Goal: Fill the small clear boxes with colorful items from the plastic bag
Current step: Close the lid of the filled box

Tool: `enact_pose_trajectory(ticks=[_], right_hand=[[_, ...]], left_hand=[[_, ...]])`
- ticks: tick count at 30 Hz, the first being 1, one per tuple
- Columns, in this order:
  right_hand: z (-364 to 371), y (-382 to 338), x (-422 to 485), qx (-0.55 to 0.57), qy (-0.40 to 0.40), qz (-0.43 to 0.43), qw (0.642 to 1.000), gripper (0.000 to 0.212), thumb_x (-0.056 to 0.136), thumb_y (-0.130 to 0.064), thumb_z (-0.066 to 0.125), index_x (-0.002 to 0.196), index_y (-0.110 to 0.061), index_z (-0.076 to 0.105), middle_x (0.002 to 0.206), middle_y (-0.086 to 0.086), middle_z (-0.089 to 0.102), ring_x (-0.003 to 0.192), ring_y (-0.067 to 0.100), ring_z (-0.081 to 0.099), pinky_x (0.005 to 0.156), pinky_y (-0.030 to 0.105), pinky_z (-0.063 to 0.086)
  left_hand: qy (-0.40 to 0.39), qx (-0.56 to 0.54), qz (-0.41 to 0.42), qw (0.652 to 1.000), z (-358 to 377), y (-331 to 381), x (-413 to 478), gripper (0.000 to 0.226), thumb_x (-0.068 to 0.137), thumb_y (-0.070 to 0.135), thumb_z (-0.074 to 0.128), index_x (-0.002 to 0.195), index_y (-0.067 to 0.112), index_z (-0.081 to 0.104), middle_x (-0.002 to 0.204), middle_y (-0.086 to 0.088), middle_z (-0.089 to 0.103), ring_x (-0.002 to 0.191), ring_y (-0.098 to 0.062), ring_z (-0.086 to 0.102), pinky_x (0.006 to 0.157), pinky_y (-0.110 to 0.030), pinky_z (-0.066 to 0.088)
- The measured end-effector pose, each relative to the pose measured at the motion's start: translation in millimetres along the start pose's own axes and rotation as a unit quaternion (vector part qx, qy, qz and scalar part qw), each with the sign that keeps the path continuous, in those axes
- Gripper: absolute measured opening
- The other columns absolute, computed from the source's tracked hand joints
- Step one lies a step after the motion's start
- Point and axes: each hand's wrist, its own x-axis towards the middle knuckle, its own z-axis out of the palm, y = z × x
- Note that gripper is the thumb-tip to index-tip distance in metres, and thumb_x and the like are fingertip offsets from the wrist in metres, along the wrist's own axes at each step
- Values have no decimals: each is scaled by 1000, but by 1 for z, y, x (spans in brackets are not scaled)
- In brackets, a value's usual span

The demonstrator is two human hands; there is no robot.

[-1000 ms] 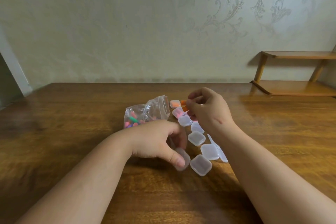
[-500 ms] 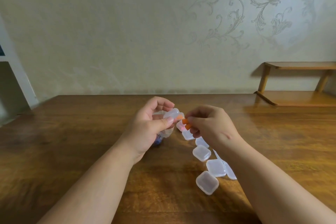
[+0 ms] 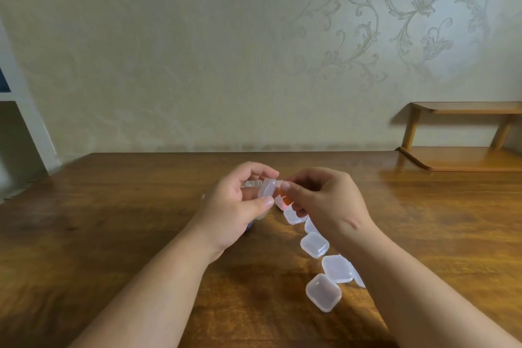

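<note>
**Held Box and Orange Item: Alignment Before Loading**

My left hand [image 3: 234, 206] pinches one small clear box [image 3: 267, 188] between thumb and fingertips and holds it raised above the table [image 3: 141, 220]. The box is tilted, with its upper end leaning toward my right hand [image 3: 324, 203]. My right hand is curled and grips an orange item [image 3: 285, 200] in its lower fingers. Its thumb tip meets the upper right edge of the box. I cannot tell whether the lid is open.

Key relation: the orange item lies just right of the held box and slightly below it, close beside it. In my judgement, loading calls for only a short leftward move by the right hand once the lid is open. The left hand need only steady the box.

The remaining boxes [image 3: 314, 245] lie in a line on the table under my right wrist, running toward me. The plastic bag [image 3: 251, 184] is mostly hidden behind my left hand.
</note>
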Motion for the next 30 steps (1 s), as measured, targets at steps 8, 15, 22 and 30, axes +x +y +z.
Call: enact_pose_trajectory(ticks=[8,15,22,30], right_hand=[[1,2,2,0,-3,22,1000,9,89,-29,69,85,-22,73,68,-3,72,57,5,65,59,24,58],[2,0,-1,7,-83,71,994,17,86,-34,71,93,-19,74,71,-1,71,57,4,64,56,16,53],[0,-4,-3,90,-76,95,989,12,90,-26,68,93,-15,73,57,-6,65,46,0,56,49,12,46],[2,-1,-2,93,-87,125,984,17,90,-29,68,97,-15,74,65,-3,65,52,2,58,54,14,47]], left_hand=[[16,-63,10,998,-2,-1,2,50,82,-3,74,93,45,66,104,12,69,102,-15,68,74,-33,59],[81,-48,10,996,-2,-1,4,37,80,4,77,93,38,70,115,5,67,109,-17,65,86,-40,60],[64,-1,18,998,2,1,1,32,90,5,68,105,33,67,106,18,69,98,6,65,65,-12,52],[71,160,46,983,2,-6,2,26,83,17,77,95,35,63,105,15,67,98,-3,67,80,-26,59]])
